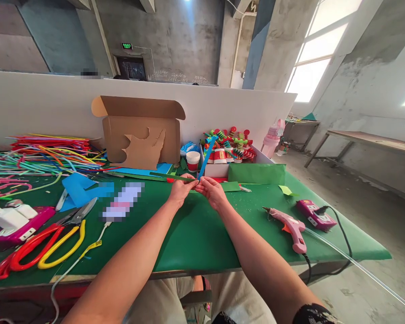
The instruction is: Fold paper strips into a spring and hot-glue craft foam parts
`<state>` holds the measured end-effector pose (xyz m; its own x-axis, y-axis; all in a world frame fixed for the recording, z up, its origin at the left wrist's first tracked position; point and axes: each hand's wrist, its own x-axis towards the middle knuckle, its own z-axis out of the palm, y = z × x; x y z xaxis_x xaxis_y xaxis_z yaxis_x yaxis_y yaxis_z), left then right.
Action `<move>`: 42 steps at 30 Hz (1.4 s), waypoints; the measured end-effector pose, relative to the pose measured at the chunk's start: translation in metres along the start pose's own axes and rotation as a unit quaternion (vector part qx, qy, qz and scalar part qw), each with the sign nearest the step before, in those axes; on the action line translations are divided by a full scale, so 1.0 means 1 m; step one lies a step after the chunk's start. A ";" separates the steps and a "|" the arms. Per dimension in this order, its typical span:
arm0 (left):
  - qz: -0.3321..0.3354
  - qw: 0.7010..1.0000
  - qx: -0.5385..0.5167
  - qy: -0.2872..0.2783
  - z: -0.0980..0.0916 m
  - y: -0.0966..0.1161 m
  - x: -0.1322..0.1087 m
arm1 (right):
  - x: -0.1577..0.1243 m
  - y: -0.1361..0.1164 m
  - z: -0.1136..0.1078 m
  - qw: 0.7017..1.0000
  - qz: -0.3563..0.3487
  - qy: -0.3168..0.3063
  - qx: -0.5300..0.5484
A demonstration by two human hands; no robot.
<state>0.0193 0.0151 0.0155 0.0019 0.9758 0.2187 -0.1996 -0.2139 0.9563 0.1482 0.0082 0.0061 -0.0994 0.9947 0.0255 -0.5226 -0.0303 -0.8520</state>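
Above the middle of the green table, my left hand [181,190] and my right hand [213,191] meet with fingertips pinched together. A narrow green paper strip [165,176] runs out leftward from my left fingers. From my right fingers a blue paper strip [208,155] rises, tilted up to the right. The two strips come together at the fingertips, where the fingers hide how they join. Just behind stand paper cups [193,158] and a white box [216,171] of colourful cup figures [227,150].
A pink glue gun [288,227] with a long clear stick lies right, near a purple power strip [315,215]. Scissors [72,225], blue paper [77,186] and a blurred phone-like object [124,201] lie left. Pipe cleaners [54,144] and an open cardboard box [141,135] are behind.
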 end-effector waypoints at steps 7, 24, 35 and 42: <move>-0.043 0.999 -0.018 -0.015 0.001 -0.002 -0.001 | 0.001 0.002 -0.002 1.000 -0.011 0.012 -0.014; -0.040 0.998 -0.041 -0.006 0.000 -0.006 0.001 | 0.000 0.002 -0.001 1.000 -0.025 0.005 -0.008; -0.023 1.000 -0.021 0.006 -0.001 -0.005 0.001 | 0.001 0.001 -0.002 1.000 -0.012 -0.014 -0.014; -0.006 1.000 -0.006 0.003 -0.001 -0.007 0.000 | 0.004 0.004 -0.004 1.000 -0.005 -0.005 -0.002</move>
<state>0.0199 0.0170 0.0091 -0.0005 0.9787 0.2055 -0.2108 -0.2010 0.9566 0.1491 0.0121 0.0002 -0.1016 0.9941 0.0392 -0.5197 -0.0194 -0.8542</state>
